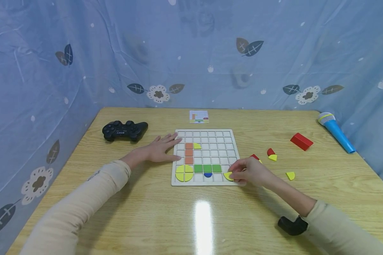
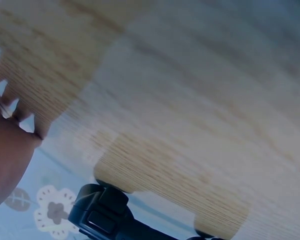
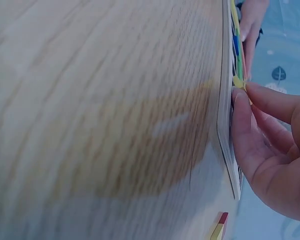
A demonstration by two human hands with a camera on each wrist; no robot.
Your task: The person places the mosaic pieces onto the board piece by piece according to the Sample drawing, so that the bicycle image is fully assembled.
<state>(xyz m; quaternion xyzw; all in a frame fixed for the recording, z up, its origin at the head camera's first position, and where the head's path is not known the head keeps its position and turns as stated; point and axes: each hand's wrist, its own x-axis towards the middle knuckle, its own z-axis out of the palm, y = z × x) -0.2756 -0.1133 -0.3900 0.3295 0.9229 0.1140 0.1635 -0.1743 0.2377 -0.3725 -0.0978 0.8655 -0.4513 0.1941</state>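
A white grid board (image 1: 221,145) lies on the wooden table. My left hand (image 1: 159,149) rests at its left edge, fingers spread and straight. With thumb and fingers, my right hand (image 1: 252,171) pinches a yellow quarter-circle tile (image 1: 228,175) at the lower right squares, partly hidden by the fingertips. In the right wrist view this tile (image 3: 238,82) shows edge-on close over the board. The board carries orange square tiles (image 1: 189,152) in a column, a yellow quarter tile (image 1: 196,146), green squares (image 1: 207,168) in a row, a blue half-round tile (image 1: 207,175) and a yellow circle of quarters (image 1: 184,173).
Right of the board lie loose red (image 1: 270,152) and yellow tiles (image 1: 290,175), a red block (image 1: 301,141) and a blue toy microphone (image 1: 338,132). A black game controller (image 1: 124,130) sits at left; a small pattern card (image 1: 199,117) lies behind the board.
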